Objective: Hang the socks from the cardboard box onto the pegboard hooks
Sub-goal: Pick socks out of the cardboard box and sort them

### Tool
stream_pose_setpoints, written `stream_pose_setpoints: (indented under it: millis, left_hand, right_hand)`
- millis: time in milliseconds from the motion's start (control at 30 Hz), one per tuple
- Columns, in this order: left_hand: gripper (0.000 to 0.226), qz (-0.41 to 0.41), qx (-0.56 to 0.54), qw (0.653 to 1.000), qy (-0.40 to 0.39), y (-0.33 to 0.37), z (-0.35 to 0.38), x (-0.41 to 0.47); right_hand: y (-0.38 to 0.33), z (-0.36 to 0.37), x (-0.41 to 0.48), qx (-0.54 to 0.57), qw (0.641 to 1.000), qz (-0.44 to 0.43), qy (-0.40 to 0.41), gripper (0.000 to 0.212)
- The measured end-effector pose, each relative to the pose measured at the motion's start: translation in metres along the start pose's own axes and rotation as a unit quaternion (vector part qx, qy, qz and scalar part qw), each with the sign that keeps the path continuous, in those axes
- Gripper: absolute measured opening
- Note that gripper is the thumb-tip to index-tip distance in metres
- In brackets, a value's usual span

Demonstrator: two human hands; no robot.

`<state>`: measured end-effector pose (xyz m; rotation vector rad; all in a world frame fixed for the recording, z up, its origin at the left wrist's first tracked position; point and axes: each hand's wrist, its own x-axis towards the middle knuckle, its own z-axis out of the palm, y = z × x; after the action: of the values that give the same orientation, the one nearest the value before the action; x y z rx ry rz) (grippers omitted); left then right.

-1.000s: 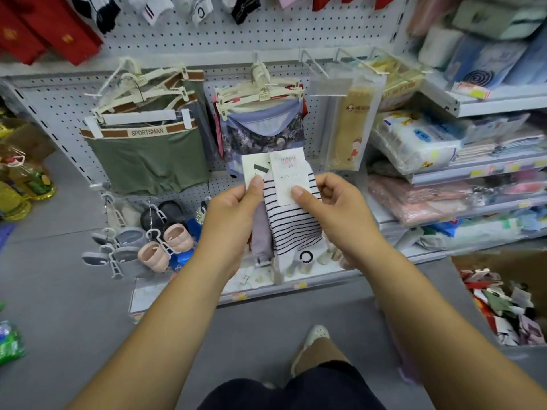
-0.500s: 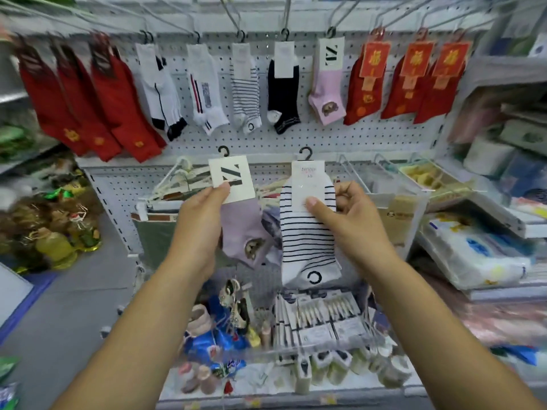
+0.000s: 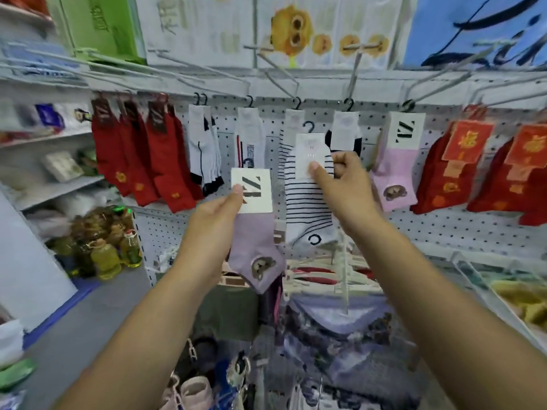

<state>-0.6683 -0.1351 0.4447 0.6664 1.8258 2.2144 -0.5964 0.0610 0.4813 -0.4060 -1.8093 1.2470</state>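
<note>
Okay, our left hand [image 3: 217,216] pinches the purple sock [image 3: 254,247] by its card [image 3: 257,199], our right hand [image 3: 340,179] the striped sock [image 3: 307,208], at 3 o'clock of it, near the pegboard [image 3: 444,232]. Likely light, floppy; we grip the stiff card.

You have a single view, the wide-angle camera on your head, looking forward and almost square at the pegboard [image 3: 444,232], with its row of hooks [image 3: 297,103] across the upper middle. It stands near: your left hand [image 3: 219,214] and right hand [image 3: 343,184] reach up in front of the board from the bottom edge.
</note>
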Motion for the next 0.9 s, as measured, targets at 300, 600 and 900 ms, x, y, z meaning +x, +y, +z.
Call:
stream_pose_setpoints:
  millis: [300, 600, 900]
  left_hand:
    - [0.032, -0.013, -0.040, 0.999, 0.023, -0.009, -0.015, 0.027]
    - [0.026, -0.015, -0.031, 0.999, -0.009, 0.002, 0.002, 0.069]
    - [0.037, -0.015, -0.005, 0.989, -0.146, -0.008, 0.063, 0.071]
  right_hand:
    - [0.002, 0.046, 0.100, -0.011, 0.998, -0.036, 0.044, 0.026]
    - [0.005, 0.052, 0.094, -0.045, 0.998, -0.007, 0.038, 0.012]
    - [-0.002, -0.011, 0.017, 0.058, 0.997, 0.046, -0.022, 0.023]
